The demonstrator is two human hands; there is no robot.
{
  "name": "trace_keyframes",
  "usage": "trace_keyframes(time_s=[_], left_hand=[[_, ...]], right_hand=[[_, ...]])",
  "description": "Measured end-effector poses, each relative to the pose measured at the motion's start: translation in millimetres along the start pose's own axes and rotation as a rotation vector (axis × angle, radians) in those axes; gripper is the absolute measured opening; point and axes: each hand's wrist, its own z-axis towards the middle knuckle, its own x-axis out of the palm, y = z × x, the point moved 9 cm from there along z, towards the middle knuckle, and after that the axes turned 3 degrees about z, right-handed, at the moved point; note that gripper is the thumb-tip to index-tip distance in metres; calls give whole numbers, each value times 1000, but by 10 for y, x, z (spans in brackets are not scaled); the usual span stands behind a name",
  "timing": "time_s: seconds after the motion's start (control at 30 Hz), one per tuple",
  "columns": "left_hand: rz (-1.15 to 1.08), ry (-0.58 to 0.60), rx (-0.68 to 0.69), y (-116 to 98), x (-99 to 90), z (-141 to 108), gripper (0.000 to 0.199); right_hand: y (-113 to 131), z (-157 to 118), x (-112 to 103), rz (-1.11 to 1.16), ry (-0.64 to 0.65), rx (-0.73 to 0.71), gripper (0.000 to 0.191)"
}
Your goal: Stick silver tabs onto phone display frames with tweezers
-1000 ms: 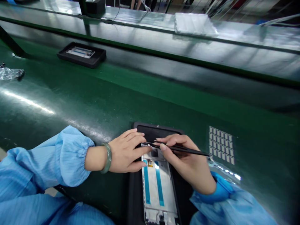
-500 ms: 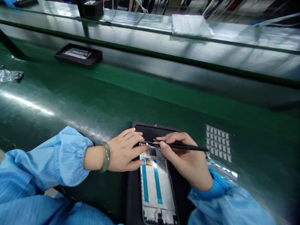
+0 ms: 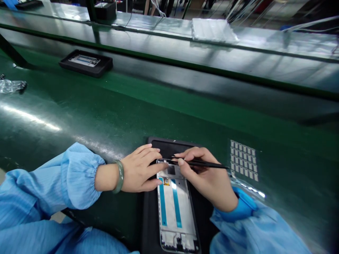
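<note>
left hand (image 3: 139,169) open and low over the upper end of a phone frame (image 3: 169,204), with a green jade bangle (image 3: 120,176) around the wrist and fingers (image 3: 156,165) a little spread, tips on or just above the top edge of the frame; exact contact hard to tell. right hand (image 3: 203,176) closed in a pen-like grip around slim black tweezers (image 3: 214,165), tips of the tweezers at the top edge of the frame, just beside the left fingers. phone frame lying flat in a black tray (image 3: 169,144) at lower middle of the view, long axis pointing away from the person, with two blue strips (image 3: 176,203) and a small yellow label (image 3: 166,181) on its white inner face. left sleeve (image 3: 79,176) and right sleeve (image 3: 238,225) light blue, gathered at the cuffs. tray on a green workbench (image 3: 79,120). right of the tray, a grid of small grey labels (image 3: 243,160) on the bench. at upper left, a second black tray (image 3: 86,62) holding another phone frame (image 3: 84,60), and crumpled clear plastic (image 3: 12,86) at the left edge. at top middle, a flat white stack (image 3: 212,30) on a further bench (image 3: 148,35).
</note>
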Motion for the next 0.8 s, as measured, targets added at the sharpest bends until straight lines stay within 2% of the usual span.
trace_keyframes(time_s=[0.2, 0.27, 0.4, 0.47, 0.73, 0.8], left_hand=[[3, 3, -5, -2, 4, -4, 41], [7, 8, -4, -3, 8, -7, 41], [14, 11, 0, -4, 8, -12, 41], [15, 11, 2, -4, 10, -14, 41], [21, -20, 1, -14, 10, -24, 41], [22, -17, -4, -9, 12, -28, 41]], right_hand=[[169, 85, 111, -221, 133, -72, 9], [162, 87, 95, -194, 129, -66, 8], [0, 46, 1, 31, 43, 35, 12], [-54, 24, -7, 75, 29, 59, 13], [104, 35, 98, -91, 110, -65, 10], [100, 34, 84, -88, 104, -49, 10]])
